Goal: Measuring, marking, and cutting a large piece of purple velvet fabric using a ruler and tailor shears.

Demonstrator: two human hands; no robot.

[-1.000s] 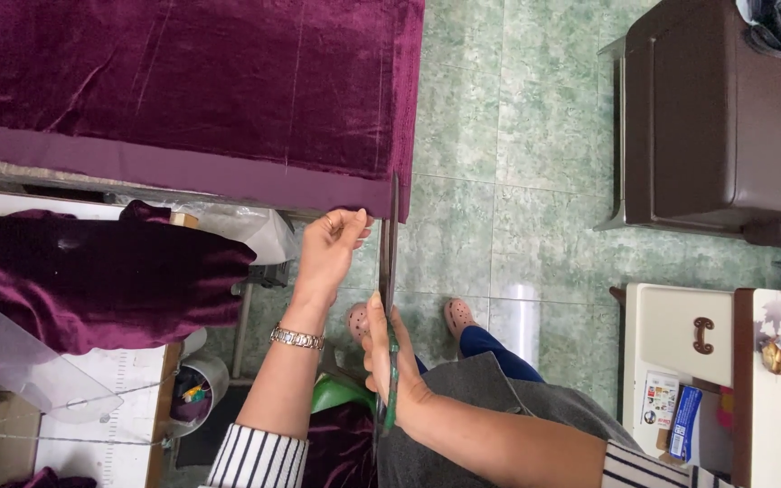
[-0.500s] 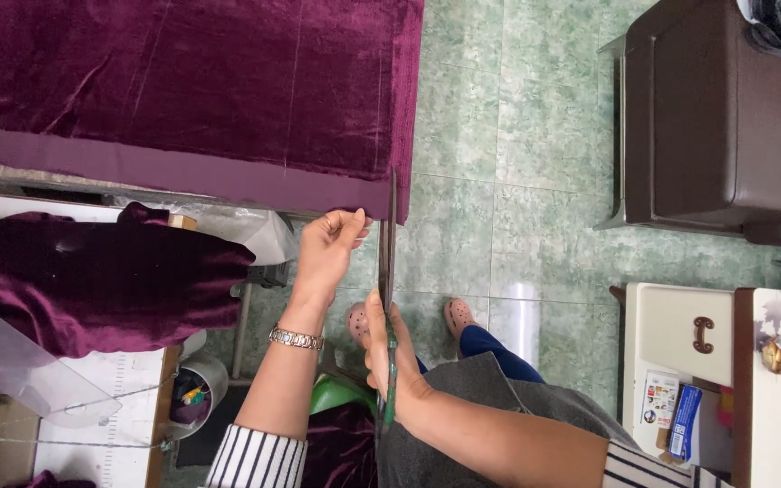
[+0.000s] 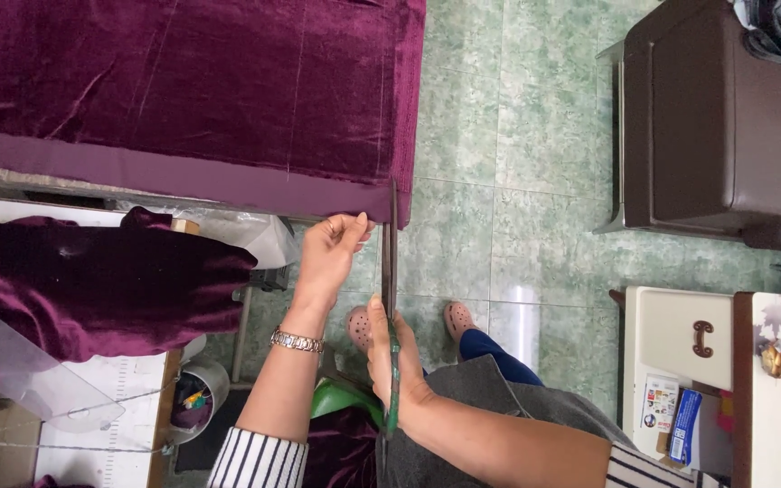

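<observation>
The scissors (image 3: 391, 298) stand with their long axis running straight away from the person, green handles near the body and the dark blades pointing up at the hem edge of the purple velvet cloth (image 3: 183, 90), which lies spread on the bench (image 3: 11, 176); the blade tips meet the cloth's folded lower edge just by its right corner. The right hand (image 3: 389, 361) has its grip closed around the scissor handles, blades nearly together. The left hand (image 3: 332, 253), with a metal wristwatch (image 3: 296, 341), pinches the cloth's edge just beside the blades, fingers narrow.
</observation>
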